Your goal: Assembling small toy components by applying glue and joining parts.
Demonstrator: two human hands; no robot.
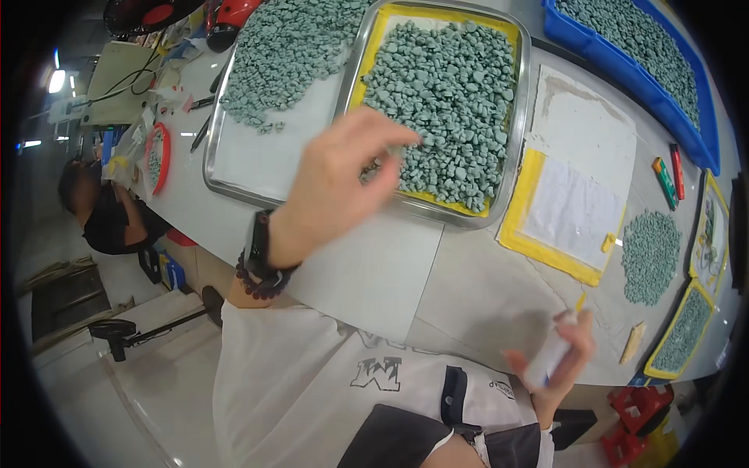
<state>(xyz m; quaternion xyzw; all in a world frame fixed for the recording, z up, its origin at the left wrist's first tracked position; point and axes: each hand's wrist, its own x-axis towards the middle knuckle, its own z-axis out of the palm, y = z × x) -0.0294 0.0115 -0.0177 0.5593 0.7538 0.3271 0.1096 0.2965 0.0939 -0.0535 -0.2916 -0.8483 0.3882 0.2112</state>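
your left hand (335,175) hovers over a metal tray (445,212), its thumb and forefinger curled close; blur hides whether a stone sits between them, so you cannot tell if they are pinching. the tray has a yellow-edged lining and is heaped with green stones (437,101). your right hand (576,347) is wrapped around a white bottle (546,363) with a yellow nozzle, low and close to your body. left of the heaped tray, another metal tray (257,160) holds stones toward its far end. the blue bin (616,78) at the upper right is loaded with stones too, and a loose pile (651,257) lies on the table (484,285) beside a yellow-edged board (577,195) bearing a white sheet. dark printed lettering marks your white shirt (312,374); the bottle's surface is too blurred to read.
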